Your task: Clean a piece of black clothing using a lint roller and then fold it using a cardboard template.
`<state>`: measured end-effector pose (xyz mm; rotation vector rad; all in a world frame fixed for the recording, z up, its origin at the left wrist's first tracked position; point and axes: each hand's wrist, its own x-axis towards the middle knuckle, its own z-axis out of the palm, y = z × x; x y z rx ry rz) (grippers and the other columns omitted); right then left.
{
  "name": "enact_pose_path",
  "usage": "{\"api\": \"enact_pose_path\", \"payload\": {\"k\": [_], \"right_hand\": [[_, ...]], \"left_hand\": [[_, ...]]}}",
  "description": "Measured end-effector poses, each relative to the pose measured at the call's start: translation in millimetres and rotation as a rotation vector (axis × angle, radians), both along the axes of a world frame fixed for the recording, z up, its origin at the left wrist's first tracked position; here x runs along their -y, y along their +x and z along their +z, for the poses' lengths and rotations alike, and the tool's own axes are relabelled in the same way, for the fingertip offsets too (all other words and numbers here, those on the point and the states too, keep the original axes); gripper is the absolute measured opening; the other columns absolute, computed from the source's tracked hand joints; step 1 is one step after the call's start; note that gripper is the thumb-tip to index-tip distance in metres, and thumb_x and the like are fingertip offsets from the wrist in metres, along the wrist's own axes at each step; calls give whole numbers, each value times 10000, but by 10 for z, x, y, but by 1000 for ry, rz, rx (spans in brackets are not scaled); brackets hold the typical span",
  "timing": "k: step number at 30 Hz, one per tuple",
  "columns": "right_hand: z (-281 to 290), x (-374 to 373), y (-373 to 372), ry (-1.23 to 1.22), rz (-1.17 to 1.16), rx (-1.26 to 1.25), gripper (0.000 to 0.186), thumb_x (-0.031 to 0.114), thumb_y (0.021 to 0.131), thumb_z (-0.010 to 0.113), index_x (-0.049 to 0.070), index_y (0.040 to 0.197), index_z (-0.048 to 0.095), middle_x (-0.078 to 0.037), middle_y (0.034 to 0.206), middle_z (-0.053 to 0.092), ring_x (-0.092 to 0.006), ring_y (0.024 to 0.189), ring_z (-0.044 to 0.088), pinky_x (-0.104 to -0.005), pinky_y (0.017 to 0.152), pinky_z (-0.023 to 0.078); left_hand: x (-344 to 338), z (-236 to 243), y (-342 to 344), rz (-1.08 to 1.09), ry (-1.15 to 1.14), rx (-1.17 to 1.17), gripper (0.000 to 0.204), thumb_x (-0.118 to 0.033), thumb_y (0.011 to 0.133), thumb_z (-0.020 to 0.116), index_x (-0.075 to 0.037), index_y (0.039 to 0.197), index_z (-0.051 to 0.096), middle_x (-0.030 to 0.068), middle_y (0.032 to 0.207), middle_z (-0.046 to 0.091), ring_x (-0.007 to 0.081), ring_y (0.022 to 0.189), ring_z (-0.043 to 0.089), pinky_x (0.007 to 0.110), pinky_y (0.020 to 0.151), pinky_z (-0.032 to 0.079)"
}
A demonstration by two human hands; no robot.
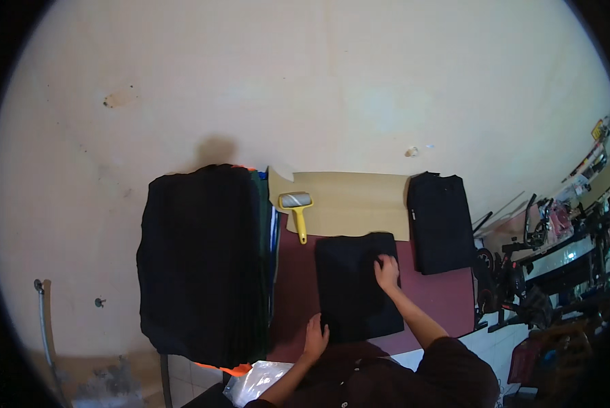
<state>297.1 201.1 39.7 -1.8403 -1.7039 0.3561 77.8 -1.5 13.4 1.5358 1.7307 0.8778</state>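
A folded black cloth [356, 292], probably a garment, lies flat in front of me. My right hand [386, 272] rests on its upper right part, fingers spread and holding nothing. At the cloth's lower left edge is my left hand [314, 338], open, with the thumb apart from the fingers. Just beyond the cloth, a lint roller [296, 200] with a yellow handle lies across the edge of a sheet of brown card [352, 204]. Neither hand touches the roller.
A tall stack of folded dark cloths [199, 265] stands at the left. A smaller black folded pile [442, 224] sits at the right of the maroon tabletop [441, 299]. Clear plastic bags [257, 381] lie by my left forearm. An exercise bike [512, 272] stands beyond the right edge.
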Motion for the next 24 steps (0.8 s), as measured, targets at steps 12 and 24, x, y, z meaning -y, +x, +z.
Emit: {"api": "enact_pose_path", "payload": {"k": [12, 24], "right_hand": [[-332, 1289, 922, -523, -179, -71, 439, 356, 774, 627, 1, 1025, 563, -272, 961, 596, -439, 923, 566, -478, 784, 451], [-624, 947, 1302, -200, 157, -616, 384, 270, 884, 545, -72, 1058, 546, -210, 982, 620, -323, 947, 591, -379, 829, 447]], "left_hand": [[-370, -105, 164, 148, -116, -169, 375, -325, 855, 583, 46, 907, 567, 223, 758, 599, 400, 762, 594, 416, 674, 479], [-679, 384, 341, 51, -322, 710, 449, -177, 835, 549, -12, 1243, 463, 81, 1143, 564, 192, 1021, 539, 293, 904, 409]]}}
